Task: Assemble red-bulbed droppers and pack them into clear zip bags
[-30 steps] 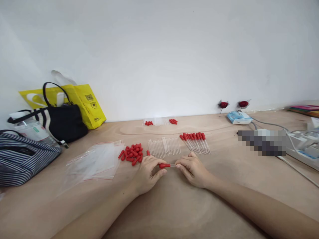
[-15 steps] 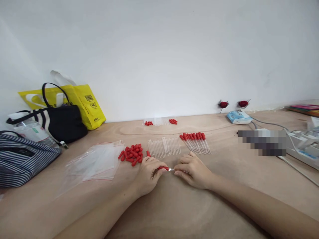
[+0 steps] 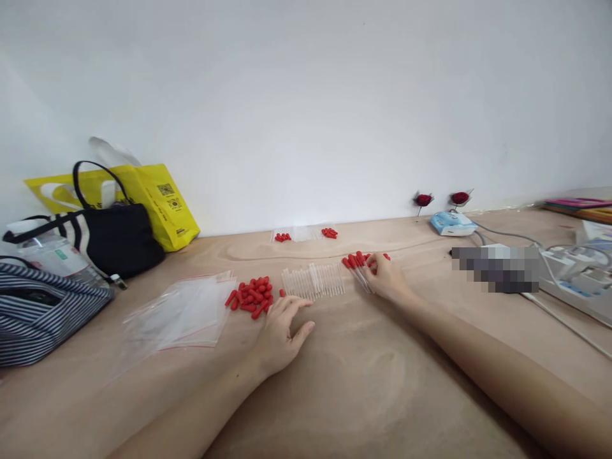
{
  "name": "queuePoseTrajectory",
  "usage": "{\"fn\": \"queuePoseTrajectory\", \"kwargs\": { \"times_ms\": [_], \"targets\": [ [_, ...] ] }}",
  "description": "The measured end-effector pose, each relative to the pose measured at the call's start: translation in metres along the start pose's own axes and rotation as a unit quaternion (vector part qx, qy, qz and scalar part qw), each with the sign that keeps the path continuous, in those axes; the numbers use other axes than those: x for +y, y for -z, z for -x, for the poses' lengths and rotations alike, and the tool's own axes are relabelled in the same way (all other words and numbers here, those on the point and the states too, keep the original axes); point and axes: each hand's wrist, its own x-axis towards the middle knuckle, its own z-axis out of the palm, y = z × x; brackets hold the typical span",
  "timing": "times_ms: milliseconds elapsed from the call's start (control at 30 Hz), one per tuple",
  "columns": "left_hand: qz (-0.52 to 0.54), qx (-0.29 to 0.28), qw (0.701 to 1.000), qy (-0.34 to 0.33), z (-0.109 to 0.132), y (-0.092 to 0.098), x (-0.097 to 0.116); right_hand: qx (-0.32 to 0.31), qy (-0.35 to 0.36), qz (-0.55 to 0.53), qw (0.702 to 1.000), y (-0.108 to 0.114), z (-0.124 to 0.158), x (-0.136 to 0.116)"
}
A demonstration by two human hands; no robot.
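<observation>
On the tabletop (image 3: 363, 395), the right hand (image 3: 384, 277) is at the row of red-topped droppers (image 3: 352, 261); whether its fingers grip one cannot be determined. The left hand (image 3: 281, 333), fingers apart, is beside loose red bulbs (image 3: 252, 294). Droppers are best laid parallel, gently, without rolling neighbouring ones.

Red-bulbed droppers (image 3: 360, 258) partly hidden behind the right hand (image 3: 386, 278), striped bag (image 3: 52, 319) cut off by the left edge
</observation>
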Motion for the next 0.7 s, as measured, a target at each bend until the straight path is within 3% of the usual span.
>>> {"fn": "queuePoseTrajectory", "kwargs": {
  "times_ms": [167, 367, 533, 700],
  "targets": [
    [-0.002, -0.029, 1.000, -0.006, -0.002, 0.003, 0.003, -0.016, 0.002, 0.119, 0.993, -0.011, -0.010, 0.000],
    [-0.019, -0.024, 1.000, -0.004, -0.001, 0.000, 0.003, -0.023, 0.011, 0.146, 0.989, -0.007, -0.007, -0.012],
    [-0.195, 0.052, 0.976, 0.081, -0.002, 0.005, -0.004, -0.075, 0.044, 0.165, 0.982, -0.011, -0.003, -0.036],
    [-0.347, 0.073, 0.930, 0.101, -0.011, 0.023, -0.021, -0.115, 0.007, 0.193, 0.975, -0.022, -0.013, -0.053]
  ]
}}
